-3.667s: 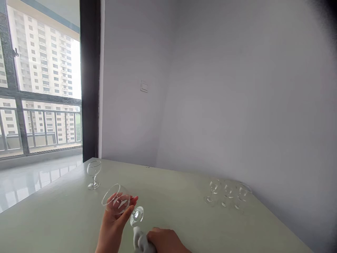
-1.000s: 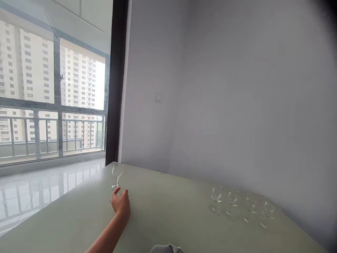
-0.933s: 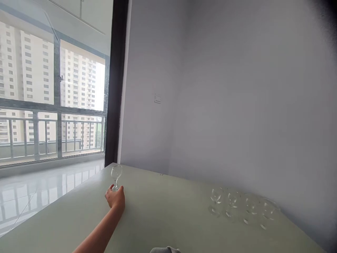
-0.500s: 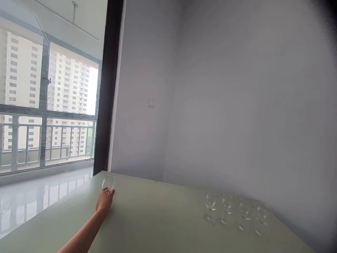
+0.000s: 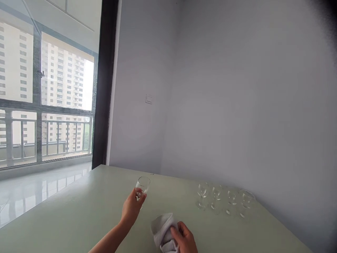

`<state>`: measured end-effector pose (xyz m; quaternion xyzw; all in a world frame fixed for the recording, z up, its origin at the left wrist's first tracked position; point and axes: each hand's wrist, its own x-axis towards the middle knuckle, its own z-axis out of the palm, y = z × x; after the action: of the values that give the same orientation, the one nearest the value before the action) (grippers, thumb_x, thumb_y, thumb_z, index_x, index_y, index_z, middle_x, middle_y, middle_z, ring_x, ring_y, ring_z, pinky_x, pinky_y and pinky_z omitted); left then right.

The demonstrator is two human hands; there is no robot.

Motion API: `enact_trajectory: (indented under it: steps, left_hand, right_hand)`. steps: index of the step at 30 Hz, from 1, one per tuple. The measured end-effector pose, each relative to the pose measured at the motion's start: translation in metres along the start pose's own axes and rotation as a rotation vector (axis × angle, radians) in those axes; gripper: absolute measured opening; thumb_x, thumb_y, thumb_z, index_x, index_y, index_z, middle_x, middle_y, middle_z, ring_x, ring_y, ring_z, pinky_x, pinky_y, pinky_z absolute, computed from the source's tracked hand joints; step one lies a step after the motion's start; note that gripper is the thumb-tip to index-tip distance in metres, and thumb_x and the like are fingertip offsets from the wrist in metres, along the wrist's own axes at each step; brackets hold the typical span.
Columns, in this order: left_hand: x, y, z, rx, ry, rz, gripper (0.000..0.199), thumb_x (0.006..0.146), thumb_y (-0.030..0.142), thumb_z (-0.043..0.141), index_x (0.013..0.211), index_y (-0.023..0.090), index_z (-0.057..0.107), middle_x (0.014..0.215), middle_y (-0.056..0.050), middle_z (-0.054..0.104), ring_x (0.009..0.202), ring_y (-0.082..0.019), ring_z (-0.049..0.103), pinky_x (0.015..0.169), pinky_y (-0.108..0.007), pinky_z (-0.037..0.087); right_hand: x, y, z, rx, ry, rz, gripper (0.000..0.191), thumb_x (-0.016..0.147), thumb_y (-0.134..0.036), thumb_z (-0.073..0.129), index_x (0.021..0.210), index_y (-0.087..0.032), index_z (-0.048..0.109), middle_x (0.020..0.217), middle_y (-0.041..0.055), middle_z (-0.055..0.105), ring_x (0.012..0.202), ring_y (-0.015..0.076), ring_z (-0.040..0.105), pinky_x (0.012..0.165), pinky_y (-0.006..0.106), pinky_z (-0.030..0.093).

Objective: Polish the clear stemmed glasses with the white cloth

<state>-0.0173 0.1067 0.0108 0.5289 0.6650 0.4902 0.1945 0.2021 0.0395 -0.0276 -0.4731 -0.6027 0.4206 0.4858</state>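
Note:
My left hand (image 5: 132, 208) is closed round the lower part of a clear wine glass (image 5: 143, 182), its bowl upright and its rim upward. Most of the stem is hidden by the fingers. At the bottom middle, my right hand (image 5: 185, 238) grips a bunched whitish-grey cloth (image 5: 165, 230) between thumb and fingers. The cloth is apart from the glass, below and to the right of it. Both hands are over the pale green tabletop (image 5: 86, 211).
Several clear stemmed glasses (image 5: 202, 191) stand in a row on the table's right part, near the grey wall (image 5: 223, 105). A light switch (image 5: 149, 99) is on the wall. Large windows (image 5: 63, 80) and a glossy floor (image 5: 50, 182) lie to the left.
My left hand has brought the glass rightward from the table's far left corner. My right hand has come into view with the cloth. The camera view has shifted slightly.

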Motion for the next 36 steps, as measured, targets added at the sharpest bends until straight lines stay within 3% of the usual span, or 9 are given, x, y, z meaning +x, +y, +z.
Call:
enact_trajectory:
  steps: [3, 5, 10, 16, 20, 24, 27, 31, 36]
  left_hand:
    - [-0.022, 0.009, 0.007, 0.055, -0.010, 0.109, 0.020, 0.073, 0.040, 0.050, 0.084, 0.023, 0.054, 0.080, -0.002, 0.061, 0.083, -0.022, 0.057, 0.071, -0.030, 0.039]
    - [-0.035, 0.009, 0.014, 0.067, -0.027, 0.149, 0.021, 0.077, 0.039, 0.045, 0.090, 0.023, 0.052, 0.086, -0.003, 0.062, 0.087, -0.022, 0.057, 0.074, -0.030, 0.039]
    - [-0.054, -0.004, 0.026, 0.085, -0.110, 0.179, 0.015, 0.083, 0.036, 0.037, 0.088, 0.025, 0.044, 0.076, 0.001, 0.062, 0.067, -0.017, 0.058, 0.063, -0.025, 0.039]
    - [-0.054, -0.007, 0.019, 0.141, -0.107, 0.193, 0.014, 0.085, 0.038, 0.034, 0.088, 0.026, 0.040, 0.071, 0.002, 0.060, 0.065, -0.017, 0.057, 0.060, -0.025, 0.040]
    - [-0.057, -0.002, 0.015, 0.152, -0.086, 0.235, 0.016, 0.086, 0.037, 0.032, 0.093, 0.025, 0.041, 0.072, 0.002, 0.062, 0.062, -0.017, 0.057, 0.059, -0.026, 0.042]
    - [-0.063, 0.000, 0.014, 0.166, -0.060, 0.312, 0.020, 0.086, 0.036, 0.035, 0.100, 0.025, 0.045, 0.077, 0.001, 0.065, 0.067, -0.018, 0.061, 0.062, -0.028, 0.044]
    - [-0.064, -0.001, 0.014, 0.170, -0.041, 0.357, 0.021, 0.087, 0.036, 0.037, 0.101, 0.024, 0.047, 0.082, -0.002, 0.067, 0.077, -0.020, 0.063, 0.067, -0.029, 0.045]
    - [-0.062, -0.003, 0.012, 0.161, -0.030, 0.392, 0.018, 0.087, 0.032, 0.037, 0.098, 0.024, 0.049, 0.089, -0.003, 0.067, 0.084, -0.020, 0.062, 0.072, -0.031, 0.045]
    - [-0.063, -0.002, 0.013, 0.189, -0.145, 0.511, 0.015, 0.081, 0.018, 0.043, 0.092, 0.023, 0.051, 0.091, -0.003, 0.066, 0.085, -0.018, 0.060, 0.075, -0.030, 0.045]
  right_hand:
    - [0.016, -0.008, -0.016, 0.579, 0.123, 0.270, 0.040, 0.058, -0.050, 0.069, 0.054, -0.022, 0.041, 0.049, -0.0061, 0.043, 0.049, 0.0123, 0.044, 0.050, 0.024, 0.038]
    - [0.018, -0.017, -0.024, 0.765, 0.108, 0.293, 0.034, 0.055, -0.045, 0.074, 0.059, -0.021, 0.050, 0.054, -0.0045, 0.049, 0.051, 0.0127, 0.046, 0.051, 0.024, 0.038]
    - [0.014, -0.042, -0.042, 0.682, 0.056, 0.043, 0.027, 0.060, -0.037, 0.078, 0.070, -0.017, 0.061, 0.059, -0.0033, 0.053, 0.055, 0.0115, 0.047, 0.054, 0.022, 0.038]
    - [0.007, -0.070, -0.053, 0.745, 0.061, 0.133, 0.023, 0.067, -0.037, 0.073, 0.072, -0.019, 0.059, 0.061, -0.0023, 0.055, 0.056, 0.0122, 0.050, 0.052, 0.022, 0.039]
    - [0.011, -0.081, -0.051, 0.625, 0.289, 0.137, 0.028, 0.065, -0.040, 0.071, 0.064, -0.021, 0.051, 0.054, -0.0055, 0.048, 0.049, 0.0111, 0.043, 0.046, 0.022, 0.036]
    - [0.018, -0.090, -0.029, 0.319, 0.410, -0.069, 0.021, 0.069, -0.038, 0.065, 0.073, -0.022, 0.054, 0.062, -0.0045, 0.053, 0.054, 0.0121, 0.047, 0.051, 0.023, 0.040]
    - [0.016, -0.088, 0.003, 0.060, 0.268, -0.246, 0.010, 0.071, -0.029, 0.057, 0.077, -0.021, 0.059, 0.065, -0.0020, 0.059, 0.059, 0.0146, 0.054, 0.057, 0.023, 0.043]
    - [0.008, -0.067, 0.035, -0.179, 0.039, -0.420, 0.042, 0.063, -0.014, 0.052, 0.102, -0.022, 0.065, 0.103, 0.0041, 0.068, 0.095, 0.0209, 0.062, 0.083, 0.025, 0.046]
    - [0.005, -0.050, 0.026, -0.427, -0.156, -0.350, 0.056, 0.060, -0.006, 0.053, 0.112, -0.024, 0.063, 0.113, 0.0043, 0.066, 0.106, 0.0213, 0.060, 0.091, 0.025, 0.044]
